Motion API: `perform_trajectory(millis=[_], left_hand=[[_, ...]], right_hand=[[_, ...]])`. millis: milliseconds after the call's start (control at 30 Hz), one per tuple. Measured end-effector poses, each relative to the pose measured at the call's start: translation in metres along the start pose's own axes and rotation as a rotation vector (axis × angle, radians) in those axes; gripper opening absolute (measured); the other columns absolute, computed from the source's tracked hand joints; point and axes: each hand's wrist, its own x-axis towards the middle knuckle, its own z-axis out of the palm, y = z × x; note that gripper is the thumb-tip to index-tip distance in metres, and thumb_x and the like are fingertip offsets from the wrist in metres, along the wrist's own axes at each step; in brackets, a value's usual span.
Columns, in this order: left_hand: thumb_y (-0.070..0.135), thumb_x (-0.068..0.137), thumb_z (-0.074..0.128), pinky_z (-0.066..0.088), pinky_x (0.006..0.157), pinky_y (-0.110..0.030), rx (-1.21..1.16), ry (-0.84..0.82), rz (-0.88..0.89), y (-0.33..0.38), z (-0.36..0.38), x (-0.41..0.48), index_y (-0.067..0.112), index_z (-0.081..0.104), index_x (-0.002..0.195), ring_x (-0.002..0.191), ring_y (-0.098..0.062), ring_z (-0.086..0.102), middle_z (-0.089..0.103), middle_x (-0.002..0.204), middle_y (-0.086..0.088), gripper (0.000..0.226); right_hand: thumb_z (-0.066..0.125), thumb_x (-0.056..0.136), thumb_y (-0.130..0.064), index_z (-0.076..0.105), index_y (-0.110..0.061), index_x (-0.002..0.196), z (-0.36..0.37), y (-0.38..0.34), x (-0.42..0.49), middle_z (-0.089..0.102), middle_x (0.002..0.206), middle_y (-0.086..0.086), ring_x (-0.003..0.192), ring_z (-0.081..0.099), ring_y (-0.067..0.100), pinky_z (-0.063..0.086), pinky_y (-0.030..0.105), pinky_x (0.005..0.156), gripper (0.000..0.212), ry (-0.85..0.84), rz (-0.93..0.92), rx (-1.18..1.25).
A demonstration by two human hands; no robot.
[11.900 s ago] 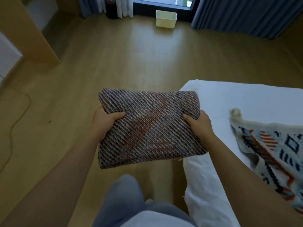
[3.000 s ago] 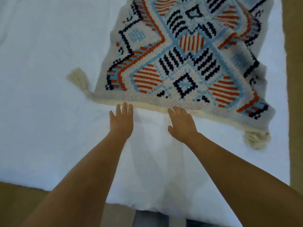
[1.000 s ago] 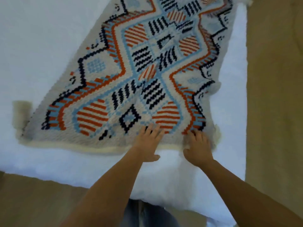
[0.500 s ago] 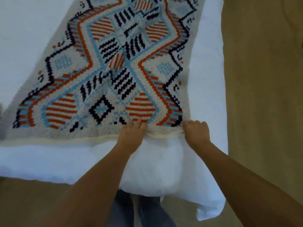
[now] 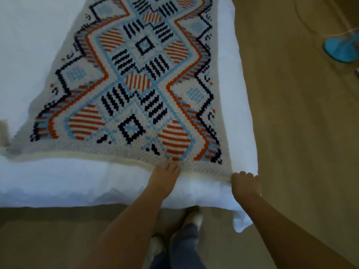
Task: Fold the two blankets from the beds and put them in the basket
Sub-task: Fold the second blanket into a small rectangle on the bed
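Note:
A cream knitted blanket (image 5: 136, 84) with orange, light-blue and dark-blue geometric patterns lies spread flat on the white bed (image 5: 77, 181), running away from me. My left hand (image 5: 165, 175) rests on its near hem with the fingers laid flat on the knit. My right hand (image 5: 245, 184) is closed on the blanket's near right corner at the bed's edge. The brown blanket and the basket are out of view.
Wooden floor (image 5: 291, 133) runs along the right side of the bed and in front of it. A blue round fan base (image 5: 341, 48) with a cord stands on the floor at the upper right. My feet (image 5: 174, 239) are close to the bed's near edge.
I have shifted along the bed's foot, so the blanket now lies lengthwise ahead. My right hand has gone from flat at the hem to closed on the corner; the blanket lies smoother.

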Motion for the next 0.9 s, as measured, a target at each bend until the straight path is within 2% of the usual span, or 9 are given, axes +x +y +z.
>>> perform_trajectory(millis=[100, 200, 333, 467, 533, 633, 733, 900], left_hand=[[0.015, 0.095, 0.037, 0.019, 0.113, -0.044, -0.028, -0.053, -0.072, 0.007, 0.005, -0.004, 0.010, 0.005, 0.148, 0.143, -0.031, 0.007, 0.003, 0.157, -0.011, 0.062], [0.015, 0.094, 0.038, 0.017, 0.113, -0.044, -0.060, -0.103, -0.121, 0.020, -0.001, -0.005, 0.009, 0.001, 0.148, 0.143, -0.031, 0.003, -0.002, 0.157, -0.012, 0.066], [0.014, 0.093, 0.040, 0.017, 0.113, -0.043, -0.091, -0.120, -0.134, 0.044, -0.027, 0.000, 0.011, 0.009, 0.147, 0.142, -0.030, 0.012, 0.009, 0.156, -0.012, 0.063], [0.016, 0.093, 0.040, 0.025, 0.109, -0.044, -0.094, -0.092, -0.137, 0.078, -0.074, 0.025, 0.013, 0.020, 0.144, 0.137, -0.028, 0.024, 0.022, 0.152, -0.010, 0.055], [0.017, 0.094, 0.038, 0.026, 0.108, -0.044, -0.092, -0.086, -0.150, 0.094, -0.100, 0.040, 0.013, 0.021, 0.144, 0.136, -0.027, 0.025, 0.022, 0.152, -0.009, 0.054], [0.019, 0.093, 0.040, 0.026, 0.108, -0.044, -0.137, -0.059, -0.221, 0.121, -0.141, 0.065, 0.014, 0.025, 0.142, 0.135, -0.024, 0.027, 0.026, 0.150, -0.008, 0.051], [0.019, 0.092, 0.040, 0.034, 0.101, -0.041, -0.146, -0.018, -0.278, 0.134, -0.188, 0.087, 0.013, 0.034, 0.135, 0.125, -0.024, 0.038, 0.039, 0.138, -0.008, 0.044], [0.024, 0.094, 0.037, 0.033, 0.098, -0.041, -0.176, 0.099, -0.319, 0.122, -0.276, 0.133, 0.011, 0.032, 0.137, 0.123, -0.026, 0.039, 0.040, 0.135, -0.010, 0.045]], right_hand=[[0.039, 0.091, -0.021, 0.019, -0.019, 0.141, 0.012, -0.004, 0.002, 0.045, 0.128, 0.007, 0.113, 0.047, 0.028, 0.036, 0.039, 0.094, 0.054, -0.086, -0.031, 0.103], [0.040, 0.090, -0.029, 0.012, -0.019, 0.144, 0.017, -0.003, 0.001, 0.040, 0.134, 0.008, 0.117, 0.043, 0.029, 0.035, 0.040, 0.096, 0.062, -0.075, -0.057, 0.161], [0.043, 0.089, -0.030, 0.020, -0.017, 0.141, 0.011, 0.012, 0.000, 0.039, 0.134, 0.009, 0.118, 0.041, 0.030, 0.034, 0.039, 0.094, 0.059, -0.047, -0.115, 0.226], [0.043, 0.090, -0.029, 0.034, -0.014, 0.130, -0.010, 0.047, 0.004, 0.045, 0.126, 0.008, 0.114, 0.045, 0.027, 0.036, 0.037, 0.090, 0.044, -0.015, -0.161, 0.296], [0.041, 0.092, -0.030, 0.037, -0.012, 0.127, -0.027, 0.074, 0.010, 0.046, 0.125, 0.008, 0.113, 0.047, 0.027, 0.038, 0.037, 0.088, 0.039, -0.008, -0.176, 0.296], [0.040, 0.092, -0.026, 0.040, -0.010, 0.120, -0.061, 0.131, 0.024, 0.049, 0.120, 0.009, 0.108, 0.050, 0.027, 0.041, 0.036, 0.085, 0.033, 0.062, -0.240, 0.268], [0.041, 0.091, -0.024, 0.043, -0.008, 0.115, -0.105, 0.174, 0.041, 0.051, 0.119, 0.010, 0.107, 0.052, 0.027, 0.042, 0.035, 0.085, 0.029, 0.088, -0.273, 0.291], [0.040, 0.093, -0.022, 0.045, -0.005, 0.114, -0.183, 0.204, 0.081, 0.051, 0.119, 0.012, 0.107, 0.051, 0.028, 0.040, 0.033, 0.085, 0.027, 0.141, -0.356, 0.376]])
